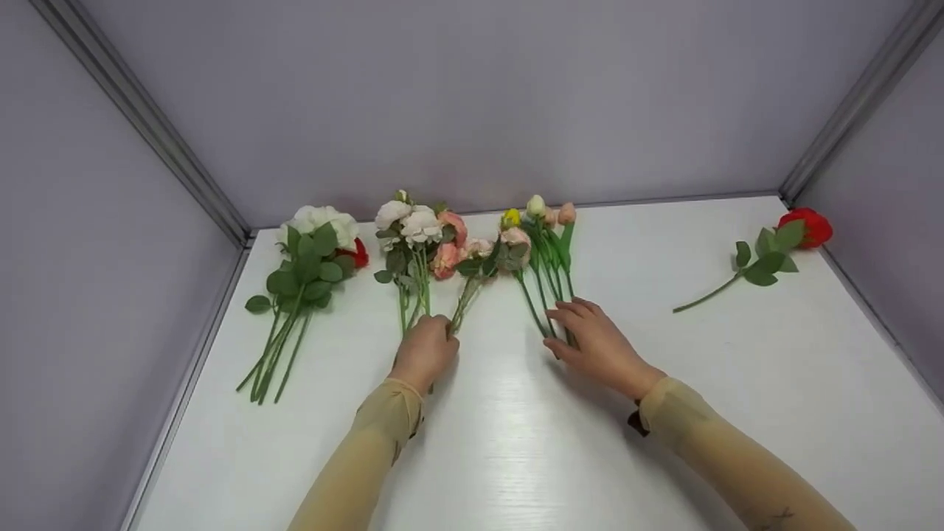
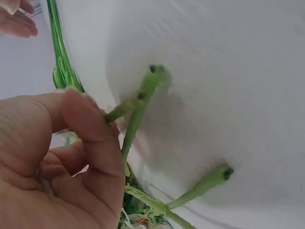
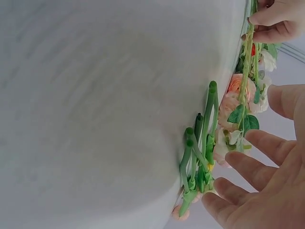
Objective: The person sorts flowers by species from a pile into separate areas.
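My left hand [image 1: 426, 352] pinches the stem of a pale pink flower spray [image 1: 478, 249] between thumb and fingers. Under and beside that hand lie the stems of a bunch of white and coral flowers [image 1: 422, 224]. Cut green stem ends [image 2: 202, 186] stick out past the thumb in the left wrist view. My right hand [image 1: 601, 346] hovers over the lower stems of the tulips [image 1: 564, 251], which are yellow, cream and pink. Its fingers [image 3: 252, 169] are spread and relaxed, apart from the tulip stems [image 3: 209, 109] in the right wrist view.
A bunch of white and red roses [image 1: 302, 258] with leafy stems lies at the left of the white table [image 1: 501, 457]. One red rose [image 1: 805, 227] lies at the far right, its stem pointing inward. Grey panels [image 1: 487, 96] enclose the back and sides.
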A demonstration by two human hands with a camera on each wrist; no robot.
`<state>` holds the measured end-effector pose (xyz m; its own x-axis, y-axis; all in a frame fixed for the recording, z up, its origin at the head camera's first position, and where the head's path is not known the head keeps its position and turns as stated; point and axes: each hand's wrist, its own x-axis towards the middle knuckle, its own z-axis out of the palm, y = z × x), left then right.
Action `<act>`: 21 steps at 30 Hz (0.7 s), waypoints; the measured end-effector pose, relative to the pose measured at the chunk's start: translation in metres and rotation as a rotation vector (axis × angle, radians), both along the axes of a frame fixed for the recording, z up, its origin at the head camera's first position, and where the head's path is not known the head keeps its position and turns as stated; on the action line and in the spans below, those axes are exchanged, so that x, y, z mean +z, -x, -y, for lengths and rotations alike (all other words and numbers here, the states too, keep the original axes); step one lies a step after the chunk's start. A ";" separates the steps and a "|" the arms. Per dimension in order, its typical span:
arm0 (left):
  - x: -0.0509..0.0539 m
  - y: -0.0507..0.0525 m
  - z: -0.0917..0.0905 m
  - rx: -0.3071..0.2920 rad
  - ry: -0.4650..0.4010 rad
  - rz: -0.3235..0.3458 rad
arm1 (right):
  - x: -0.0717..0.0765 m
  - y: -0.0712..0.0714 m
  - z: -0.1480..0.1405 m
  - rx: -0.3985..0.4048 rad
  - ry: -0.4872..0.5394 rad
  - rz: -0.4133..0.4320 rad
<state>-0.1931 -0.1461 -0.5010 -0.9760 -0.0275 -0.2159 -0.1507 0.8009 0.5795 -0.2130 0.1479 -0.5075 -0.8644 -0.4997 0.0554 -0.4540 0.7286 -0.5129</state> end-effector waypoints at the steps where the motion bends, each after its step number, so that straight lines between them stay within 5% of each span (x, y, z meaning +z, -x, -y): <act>1: 0.001 -0.001 0.000 0.015 -0.038 0.010 | -0.001 0.000 0.000 0.000 -0.001 -0.002; 8: 0.012 -0.006 0.004 0.093 -0.323 0.024 | -0.001 0.001 -0.002 0.003 -0.002 -0.012; 17: 0.026 -0.014 0.016 0.266 -0.498 -0.228 | 0.000 0.002 0.001 0.010 0.023 -0.023; 21: 0.023 -0.014 0.019 0.300 -0.566 -0.233 | 0.001 0.002 0.001 0.019 0.012 -0.056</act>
